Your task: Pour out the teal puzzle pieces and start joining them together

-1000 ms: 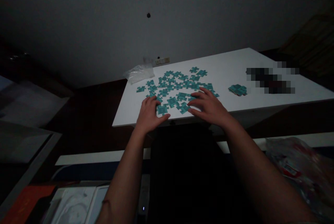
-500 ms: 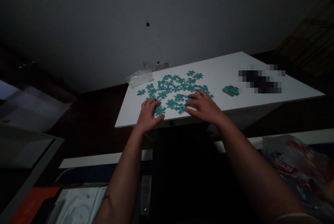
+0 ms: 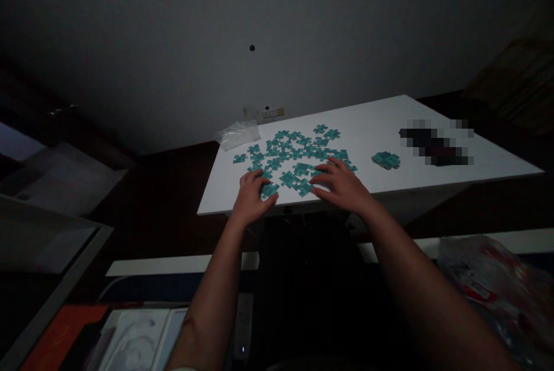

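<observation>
Several teal jigsaw pieces lie spread over the left half of a white table. My left hand rests at the table's front edge, thumb and fingers apart around a jigsaw piece that lies flat. To its right, my right hand is open too, its fingertips at the right side of a small cluster of pieces. Whether those fingertips touch the cluster I cannot tell. Some pieces are partly covered by the fingers of both hands.
A pile of jigsaw pieces sits right of my right hand. Beyond it is a blurred-out dark object. A clear plastic bag lies at the table's far left corner. Below right is a filled plastic bag; an open white box is lower left.
The whole view has shifted slightly, so everything appears a little lower and to the right. Both hands keep nearly the same places and poses among the pieces.
</observation>
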Action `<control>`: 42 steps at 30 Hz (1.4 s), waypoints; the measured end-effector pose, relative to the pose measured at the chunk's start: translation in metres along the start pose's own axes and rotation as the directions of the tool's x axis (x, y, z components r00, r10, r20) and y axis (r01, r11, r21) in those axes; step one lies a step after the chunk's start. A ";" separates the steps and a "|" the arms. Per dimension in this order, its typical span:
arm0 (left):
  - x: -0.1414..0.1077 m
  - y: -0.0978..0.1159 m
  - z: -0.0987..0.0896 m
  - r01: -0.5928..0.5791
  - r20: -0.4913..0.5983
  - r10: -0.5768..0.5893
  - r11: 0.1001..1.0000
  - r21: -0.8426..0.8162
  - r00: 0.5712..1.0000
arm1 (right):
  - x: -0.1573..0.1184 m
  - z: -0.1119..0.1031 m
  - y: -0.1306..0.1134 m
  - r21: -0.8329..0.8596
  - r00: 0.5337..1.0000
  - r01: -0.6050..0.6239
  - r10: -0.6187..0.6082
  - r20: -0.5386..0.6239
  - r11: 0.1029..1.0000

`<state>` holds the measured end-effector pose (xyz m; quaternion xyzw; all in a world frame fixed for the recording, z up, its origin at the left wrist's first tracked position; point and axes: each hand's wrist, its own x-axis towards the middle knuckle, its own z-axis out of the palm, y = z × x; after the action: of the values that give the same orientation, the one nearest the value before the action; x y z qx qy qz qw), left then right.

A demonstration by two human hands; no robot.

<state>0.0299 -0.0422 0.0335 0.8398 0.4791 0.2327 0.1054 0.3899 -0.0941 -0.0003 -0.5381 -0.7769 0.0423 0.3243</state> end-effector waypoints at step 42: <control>-0.008 0.010 0.003 0.039 -0.038 -0.036 0.996 0.081 0.999 | -0.005 -0.010 -0.030 -0.024 0.957 -0.213 0.203 -0.208 0.977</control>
<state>0.0354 -0.0544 0.0322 0.8299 0.5057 0.2262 0.0669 0.3722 -0.1134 0.0181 -0.6255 -0.6792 0.0028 0.3839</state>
